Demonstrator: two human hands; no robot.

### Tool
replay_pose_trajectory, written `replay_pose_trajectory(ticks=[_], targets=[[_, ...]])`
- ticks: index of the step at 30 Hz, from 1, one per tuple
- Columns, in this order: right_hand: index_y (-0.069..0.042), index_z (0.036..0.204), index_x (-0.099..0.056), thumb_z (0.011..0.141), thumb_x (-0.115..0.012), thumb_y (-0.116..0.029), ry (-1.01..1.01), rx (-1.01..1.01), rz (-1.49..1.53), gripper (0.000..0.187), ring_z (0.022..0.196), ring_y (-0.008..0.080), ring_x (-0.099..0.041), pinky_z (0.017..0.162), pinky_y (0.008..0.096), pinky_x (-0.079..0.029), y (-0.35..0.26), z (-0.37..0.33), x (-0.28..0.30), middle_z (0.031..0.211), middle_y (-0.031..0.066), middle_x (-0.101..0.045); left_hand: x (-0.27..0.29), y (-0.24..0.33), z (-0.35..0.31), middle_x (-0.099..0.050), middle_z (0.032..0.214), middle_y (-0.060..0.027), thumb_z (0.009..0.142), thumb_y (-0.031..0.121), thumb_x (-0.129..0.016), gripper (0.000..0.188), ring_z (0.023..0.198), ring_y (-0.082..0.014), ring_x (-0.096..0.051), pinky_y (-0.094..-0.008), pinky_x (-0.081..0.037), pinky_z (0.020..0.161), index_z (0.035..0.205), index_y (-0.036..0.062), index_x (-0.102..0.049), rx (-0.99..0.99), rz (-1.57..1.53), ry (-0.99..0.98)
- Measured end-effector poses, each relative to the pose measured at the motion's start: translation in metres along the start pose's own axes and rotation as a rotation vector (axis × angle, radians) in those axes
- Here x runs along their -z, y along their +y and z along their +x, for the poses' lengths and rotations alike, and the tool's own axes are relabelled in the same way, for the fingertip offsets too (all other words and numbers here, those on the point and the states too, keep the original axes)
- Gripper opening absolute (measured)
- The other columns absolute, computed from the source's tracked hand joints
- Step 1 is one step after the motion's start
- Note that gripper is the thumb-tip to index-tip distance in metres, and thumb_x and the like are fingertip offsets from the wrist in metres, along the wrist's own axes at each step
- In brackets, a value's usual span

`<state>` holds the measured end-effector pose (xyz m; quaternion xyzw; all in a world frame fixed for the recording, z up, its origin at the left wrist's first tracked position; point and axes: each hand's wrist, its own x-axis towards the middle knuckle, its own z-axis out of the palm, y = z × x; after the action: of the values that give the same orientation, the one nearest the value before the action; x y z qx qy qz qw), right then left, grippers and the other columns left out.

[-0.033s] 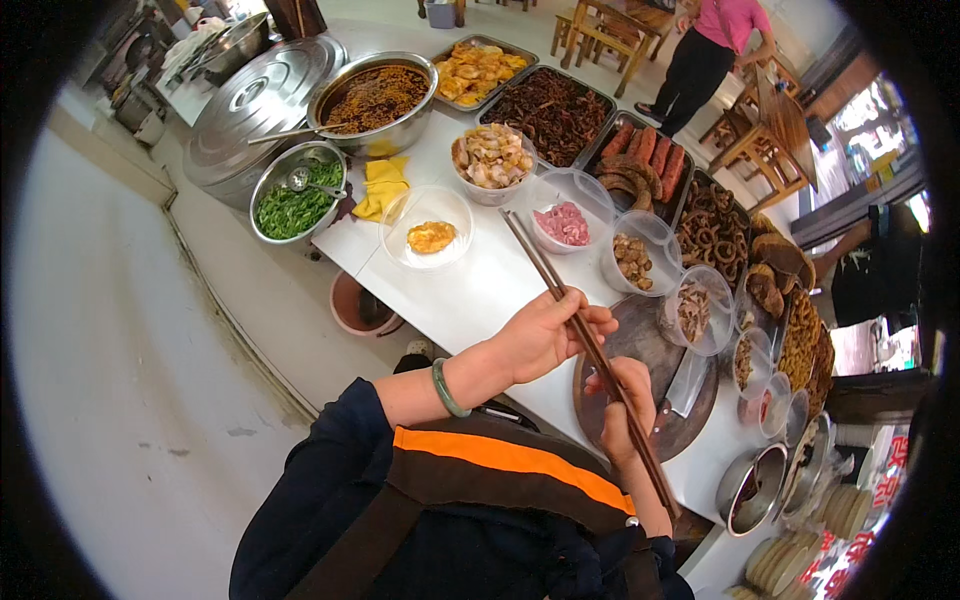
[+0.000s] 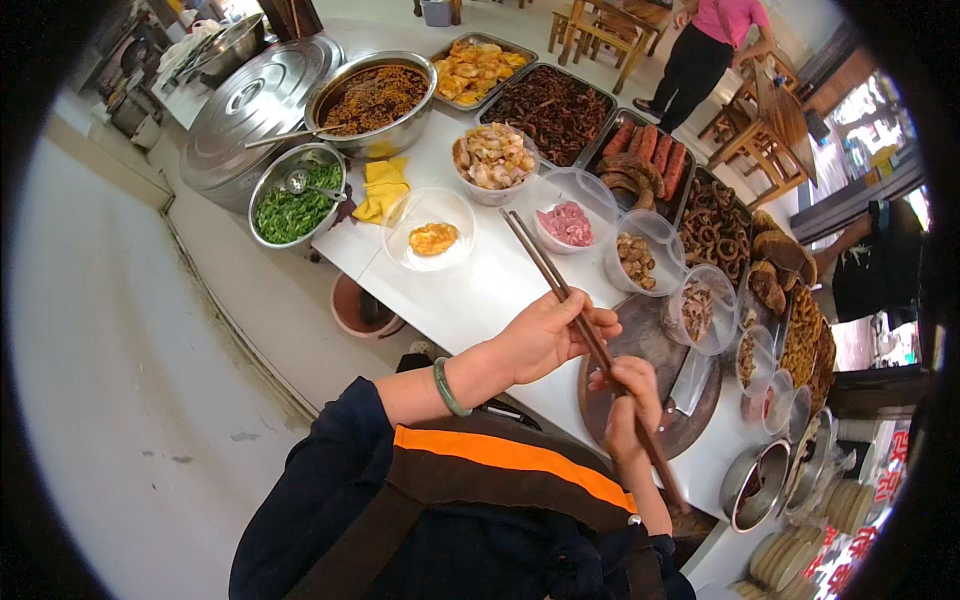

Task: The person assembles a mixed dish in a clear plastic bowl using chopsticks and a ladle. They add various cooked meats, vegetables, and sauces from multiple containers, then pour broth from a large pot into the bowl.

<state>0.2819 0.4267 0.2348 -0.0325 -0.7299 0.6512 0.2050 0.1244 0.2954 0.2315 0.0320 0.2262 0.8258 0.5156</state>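
Note:
A pair of long brown chopsticks (image 2: 602, 355) slants across in front of me, tips up and to the left. My left hand (image 2: 545, 335), with a green bangle (image 2: 448, 388) on its wrist, pinches them around the middle. Lower down, my right hand (image 2: 632, 400) is closed around the thicker end. Both hands are above the near edge of the white table (image 2: 445, 310). Under and beyond them lies a round, dark cutting board (image 2: 650, 345) with a cleaver (image 2: 688, 382) on it. Beyond the chopstick tips stands a clear bowl of pink meat (image 2: 566, 224).
Clear tubs of food, including one with a yellow portion (image 2: 433, 239), curve around the table. Behind are metal trays of dark shreds (image 2: 545, 112) and sausages (image 2: 655, 155). To the left stand a sauce pot (image 2: 415, 122), a bowl of greens (image 2: 292, 208) and a yellow cloth (image 2: 380, 190).
My right hand and the thick end of the chopsticks have shifted very slightly to the right. Both hands keep their hold; the food and bowls stay as they were.

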Motion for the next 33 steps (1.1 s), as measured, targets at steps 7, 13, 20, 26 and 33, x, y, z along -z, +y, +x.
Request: replay_pose_trajectory(ticks=[7,13,20,26,33], targets=[[0.003,0.108,-0.059,0.1,-0.047,-0.029,0.427,-0.024,-0.115,0.035,0.082,0.0252,-0.064,0.072,0.0334,-0.053,-0.053,0.019,0.039,0.099,0.0174,-0.064,0.094,0.102,-0.06,-0.065,0.106,-0.011,0.093,0.007,-0.058,0.021,0.102,-0.0176,-0.063,-0.0289,-0.051,0.088,0.112,0.0007,-0.055,-0.053,0.989,-0.002],[0.001,0.107,-0.061,0.1,-0.05,-0.025,0.731,-0.422,-0.484,0.029,0.081,0.0162,-0.063,0.066,0.028,-0.053,-0.071,-0.001,0.047,0.092,0.0096,-0.064,0.165,0.187,-0.081,-0.065,0.087,-0.0034,0.09,0.005,-0.06,0.007,0.079,-0.0087,-0.058,-0.0225,-0.046,0.072,0.095,0.0002,-0.062,-0.162,1.064,0.297],[0.001,0.098,-0.066,0.097,-0.056,-0.026,0.624,-0.508,-0.655,0.028,0.072,0.0121,-0.06,0.06,0.0262,-0.049,-0.058,0.009,0.045,0.085,0.0061,-0.065,0.173,0.225,-0.066,-0.065,0.085,-0.0041,0.088,0.006,-0.062,0.008,0.076,-0.0097,-0.059,-0.0241,-0.047,0.071,0.092,-0.0012,-0.064,-0.384,1.278,0.372],[0.001,0.097,-0.065,0.096,-0.057,-0.023,0.568,-0.555,-0.541,0.024,0.069,0.0106,-0.054,0.061,0.0259,-0.044,-0.055,0.016,0.06,0.08,0.0037,-0.062,0.172,0.223,-0.072,-0.065,0.083,-0.0051,0.088,0.007,-0.063,0.008,0.075,-0.0111,-0.06,-0.025,-0.048,0.07,0.092,-0.0006,-0.065,-0.429,1.36,0.469],[-0.001,0.097,-0.063,0.096,-0.057,-0.016,0.514,-0.506,-0.529,0.017,0.067,0.0081,-0.052,0.06,0.0228,-0.044,-0.061,0.019,0.084,0.079,0.002,-0.06,0.142,0.227,-0.045,-0.066,0.083,-0.0066,0.086,0.006,-0.064,0.008,0.074,-0.0128,-0.061,-0.0258,-0.049,0.069,0.092,-0.0009,-0.065,-0.489,1.572,0.48]])
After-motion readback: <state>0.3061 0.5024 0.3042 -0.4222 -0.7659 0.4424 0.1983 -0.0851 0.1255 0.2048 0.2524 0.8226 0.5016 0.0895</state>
